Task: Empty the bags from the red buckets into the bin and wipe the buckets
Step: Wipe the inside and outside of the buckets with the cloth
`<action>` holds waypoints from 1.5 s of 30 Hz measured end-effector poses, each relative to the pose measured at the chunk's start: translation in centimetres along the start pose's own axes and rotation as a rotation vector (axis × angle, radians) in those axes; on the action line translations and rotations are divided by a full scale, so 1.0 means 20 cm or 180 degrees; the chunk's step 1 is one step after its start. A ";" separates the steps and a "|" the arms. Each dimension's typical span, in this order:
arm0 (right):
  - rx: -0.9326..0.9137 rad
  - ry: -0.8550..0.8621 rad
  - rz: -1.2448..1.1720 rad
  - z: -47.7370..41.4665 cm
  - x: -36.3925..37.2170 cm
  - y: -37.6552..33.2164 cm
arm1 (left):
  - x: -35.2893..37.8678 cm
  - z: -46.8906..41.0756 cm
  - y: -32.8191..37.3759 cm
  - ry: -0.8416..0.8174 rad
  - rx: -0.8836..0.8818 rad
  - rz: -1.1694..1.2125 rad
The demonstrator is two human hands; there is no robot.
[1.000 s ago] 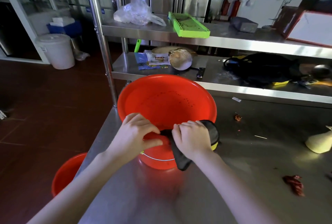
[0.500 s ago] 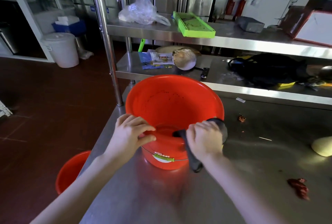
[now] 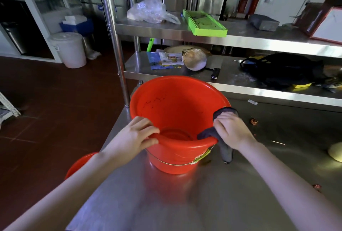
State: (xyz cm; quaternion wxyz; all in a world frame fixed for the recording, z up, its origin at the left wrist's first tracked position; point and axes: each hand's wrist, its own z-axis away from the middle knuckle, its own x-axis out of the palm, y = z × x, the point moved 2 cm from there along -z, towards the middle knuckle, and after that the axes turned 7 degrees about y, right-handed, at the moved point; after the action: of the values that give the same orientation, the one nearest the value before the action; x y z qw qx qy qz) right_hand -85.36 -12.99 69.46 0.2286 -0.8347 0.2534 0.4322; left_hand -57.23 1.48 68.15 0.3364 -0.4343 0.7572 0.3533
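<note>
Your left hand point(image 3: 136, 136) grips the near rim of the red bucket point(image 3: 177, 112) on the steel table point(image 3: 185, 203). Your right hand point(image 3: 230, 130) holds a dark cloth point(image 3: 224, 149) pressed over the right side of the rim.

Round red plastic bucket point(image 3: 177, 105) stands upright, dark specks inside, its near rim gripped under the left fingers point(image 3: 146, 127). Dark grey cloth point(image 3: 224, 149) lies folded over the rim beneath the right fingers point(image 3: 222, 122), tail hanging outside. Second red bucket point(image 3: 79, 164) sits lower, left of the left fingers.
</note>
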 end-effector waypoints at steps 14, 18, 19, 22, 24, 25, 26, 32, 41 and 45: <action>-0.0186 0.0509 0.0097 0.11 0.09 -0.31 | 0.17 0.01 0.17 0.0149 -0.0477 0.0495; 0.0182 -0.0206 -0.0040 0.03 -0.04 0.08 | 0.18 -0.04 0.18 0.0020 -0.0383 0.0479; 0.0322 -0.0200 -0.0073 0.02 -0.05 0.12 | 0.18 -0.04 0.18 0.0029 -0.0374 0.0449; 0.0690 0.0251 0.0056 0.05 0.01 -0.03 | 0.17 -0.06 0.15 0.0170 -0.0431 0.0429; 0.0613 0.0573 0.0257 0.11 0.10 -0.29 | 0.17 -0.06 0.16 0.0214 -0.0414 0.0395; 0.0562 0.0619 0.0352 0.14 0.14 -0.41 | 0.17 -0.05 0.16 0.0208 -0.0392 0.0363; 0.0532 0.0641 0.0403 0.14 0.17 -0.50 | 0.17 -0.04 0.17 0.0210 -0.0387 0.0330; -0.0019 0.0401 -0.0107 0.08 0.08 -0.26 | 0.07 0.01 0.18 -0.0293 -0.0117 0.0534; 0.0602 -0.0064 -0.0114 -0.02 0.06 -0.02 | -0.09 0.05 -0.06 -0.0225 -0.0238 -0.0382; 0.0458 0.0449 0.0513 0.10 0.08 -0.45 | -0.04 0.10 0.07 0.0137 -0.0442 -0.0468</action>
State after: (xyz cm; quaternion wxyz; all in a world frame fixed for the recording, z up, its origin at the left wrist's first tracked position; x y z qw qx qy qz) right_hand -80.21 -5.23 68.42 0.2340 -0.8214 0.3654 0.3701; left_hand -57.76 3.92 68.01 0.3142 -0.5185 0.7040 0.3699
